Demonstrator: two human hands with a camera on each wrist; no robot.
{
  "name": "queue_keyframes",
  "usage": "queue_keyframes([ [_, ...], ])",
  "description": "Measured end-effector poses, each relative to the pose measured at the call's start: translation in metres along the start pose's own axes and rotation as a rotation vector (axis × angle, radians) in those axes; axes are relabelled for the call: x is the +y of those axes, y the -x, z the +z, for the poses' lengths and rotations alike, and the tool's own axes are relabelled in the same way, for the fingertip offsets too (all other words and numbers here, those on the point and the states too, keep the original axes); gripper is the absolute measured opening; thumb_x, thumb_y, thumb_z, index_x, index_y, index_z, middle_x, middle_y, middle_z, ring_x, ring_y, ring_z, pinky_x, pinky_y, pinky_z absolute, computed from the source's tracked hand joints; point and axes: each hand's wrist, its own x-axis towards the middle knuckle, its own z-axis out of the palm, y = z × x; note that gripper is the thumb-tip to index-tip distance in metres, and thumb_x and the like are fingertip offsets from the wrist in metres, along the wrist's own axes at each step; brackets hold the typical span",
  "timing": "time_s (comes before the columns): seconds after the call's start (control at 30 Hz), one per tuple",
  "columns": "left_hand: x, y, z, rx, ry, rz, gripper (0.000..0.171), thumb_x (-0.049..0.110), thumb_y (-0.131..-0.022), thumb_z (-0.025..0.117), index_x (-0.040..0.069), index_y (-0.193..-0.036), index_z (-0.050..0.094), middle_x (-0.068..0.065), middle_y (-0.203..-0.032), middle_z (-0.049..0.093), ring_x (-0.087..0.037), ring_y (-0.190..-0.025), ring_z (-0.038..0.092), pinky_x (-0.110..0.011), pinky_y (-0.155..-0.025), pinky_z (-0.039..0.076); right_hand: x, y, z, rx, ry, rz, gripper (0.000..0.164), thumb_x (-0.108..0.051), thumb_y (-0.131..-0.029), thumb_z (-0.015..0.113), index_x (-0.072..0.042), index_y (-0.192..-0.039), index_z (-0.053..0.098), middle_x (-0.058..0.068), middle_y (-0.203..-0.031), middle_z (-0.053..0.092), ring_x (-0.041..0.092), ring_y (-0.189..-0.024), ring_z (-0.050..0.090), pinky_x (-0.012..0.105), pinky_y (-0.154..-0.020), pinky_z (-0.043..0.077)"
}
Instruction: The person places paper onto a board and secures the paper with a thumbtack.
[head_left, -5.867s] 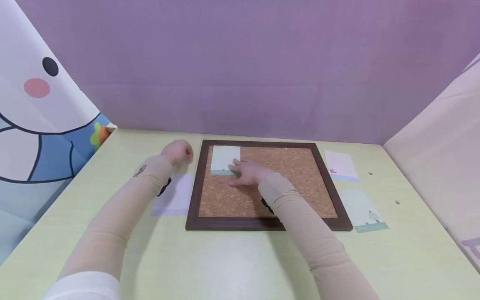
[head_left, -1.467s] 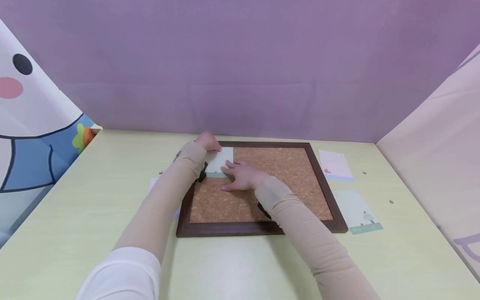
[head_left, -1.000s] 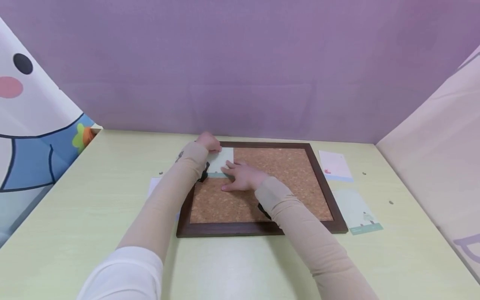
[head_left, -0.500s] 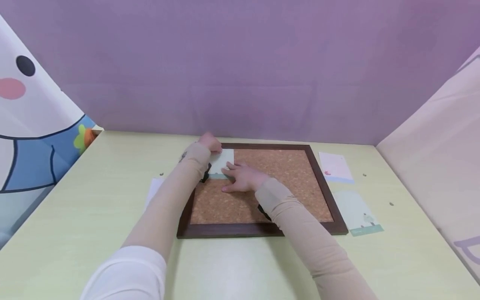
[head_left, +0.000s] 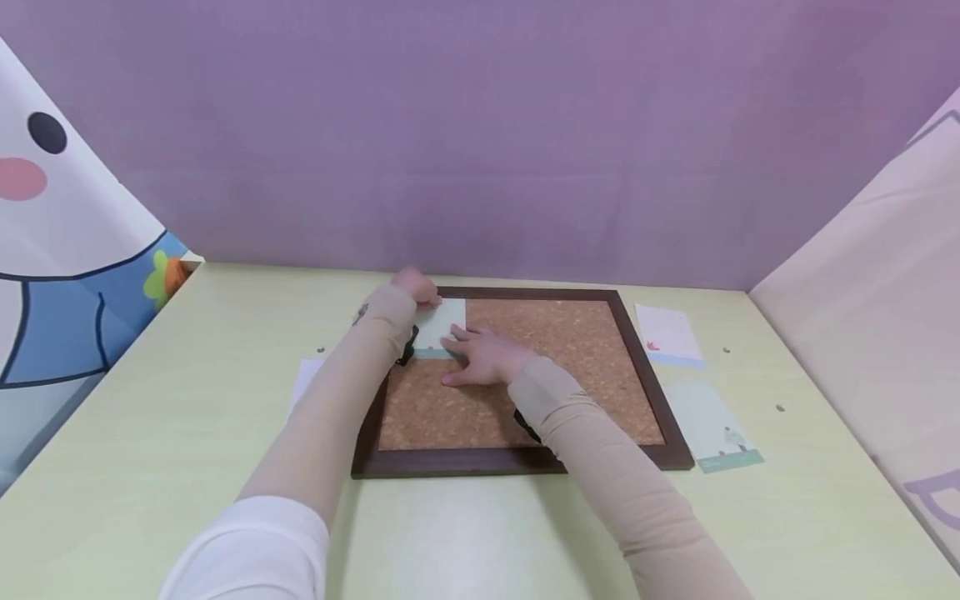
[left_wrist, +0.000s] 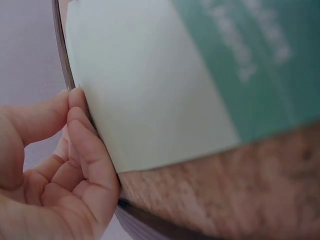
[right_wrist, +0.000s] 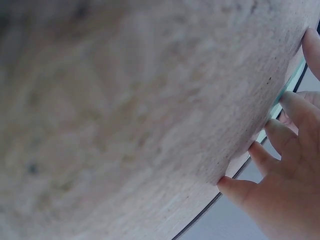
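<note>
A dark-framed cork board lies on the table. A pale note card with a green lower strip sits in its upper left corner. At the card's top left corner, my left hand has thumb and forefinger pinched together. In the left wrist view, these fingers meet at the card's edge, and a tiny pin-like thing between them is almost wholly hidden. My right hand rests with spread fingers on the card's lower right corner and the cork beside it.
Right of the board lie a pink-and-blue card and a green-edged card. Small grey bits, perhaps tacks, lie on the table at right and left. A lilac card is partly under my left forearm.
Since the oldest frame, my left hand has moved right from the table beside the board to the card's top left corner. Over the last second and a half, both hands have stayed almost still.
</note>
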Motion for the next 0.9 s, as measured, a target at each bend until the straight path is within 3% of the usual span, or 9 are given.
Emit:
queue_keyframes([
  [0.2, -0.0018, -0.0044, -0.0003, 0.0, 0.014, -0.02, 0.031, 0.023, -0.086, 0.065, -0.003, -0.103, 0.065, -0.015, -0.106, 0.062, -0.012, -0.055, 0.045, -0.022, -0.053, 0.04, -0.0012, -0.0017, -0.0001, -0.005, -0.007, 0.0, 0.071, -0.051, -0.092, 0.053, -0.026, -0.15, 0.022, -0.004, -0.16, 0.007, 0.023, -0.147, 0.002, 0.044, -0.119, 0.007],
  [0.43, -0.0028, -0.0013, -0.0036, 0.037, -0.028, -0.026, 0.021, 0.022, -0.084, 0.067, 0.001, -0.084, 0.062, -0.005, -0.072, 0.054, -0.009, -0.046, 0.041, -0.021, -0.048, 0.039, -0.0011, -0.0037, -0.0002, -0.007, -0.01, 0.003, 0.07, -0.05, -0.092, 0.053, -0.026, -0.15, 0.022, -0.004, -0.16, 0.006, 0.023, -0.147, 0.002, 0.044, -0.119, 0.01],
  [0.57, -0.0047, -0.0001, -0.0044, 0.032, -0.073, -0.013, 0.029, 0.026, -0.084, 0.069, -0.002, -0.092, 0.064, -0.006, -0.076, 0.057, -0.009, -0.047, 0.042, -0.02, -0.048, 0.039, 0.0004, -0.005, 0.0009, -0.005, 0.0, -0.002, 0.07, -0.051, -0.092, 0.053, -0.026, -0.15, 0.022, -0.003, -0.16, 0.007, 0.024, -0.147, 0.003, 0.044, -0.119, 0.01],
  [0.7, -0.0046, -0.0004, -0.0047, 0.015, -0.111, 0.009, 0.036, 0.029, -0.085, 0.068, -0.004, -0.1, 0.065, -0.012, -0.094, 0.062, -0.01, -0.053, 0.044, -0.02, -0.052, 0.04, 0.001, -0.0049, 0.001, -0.003, 0.002, -0.012, 0.07, -0.05, -0.092, 0.053, -0.025, -0.15, 0.022, -0.002, -0.16, 0.007, 0.025, -0.147, 0.004, 0.044, -0.119, 0.009],
  [0.8, -0.0041, -0.0004, -0.0056, 0.022, -0.107, 0.015, 0.034, 0.026, -0.084, 0.068, -0.004, -0.099, 0.063, -0.015, -0.103, 0.062, -0.011, -0.058, 0.045, -0.02, -0.052, 0.04, 0.0003, -0.0038, 0.0, -0.004, -0.002, -0.014, 0.07, -0.05, -0.092, 0.053, -0.025, -0.15, 0.022, -0.003, -0.16, 0.006, 0.024, -0.147, 0.003, 0.044, -0.119, 0.008],
  [0.9, -0.0039, -0.0002, -0.0063, 0.034, -0.075, 0.007, 0.031, 0.022, -0.083, 0.069, -0.004, -0.098, 0.063, -0.014, -0.101, 0.062, -0.012, -0.058, 0.045, -0.02, -0.05, 0.04, -0.0009, -0.0031, -0.0009, -0.006, -0.012, -0.018, 0.07, -0.05, -0.092, 0.053, -0.025, -0.15, 0.022, -0.003, -0.16, 0.006, 0.024, -0.147, 0.002, 0.045, -0.119, 0.008],
])
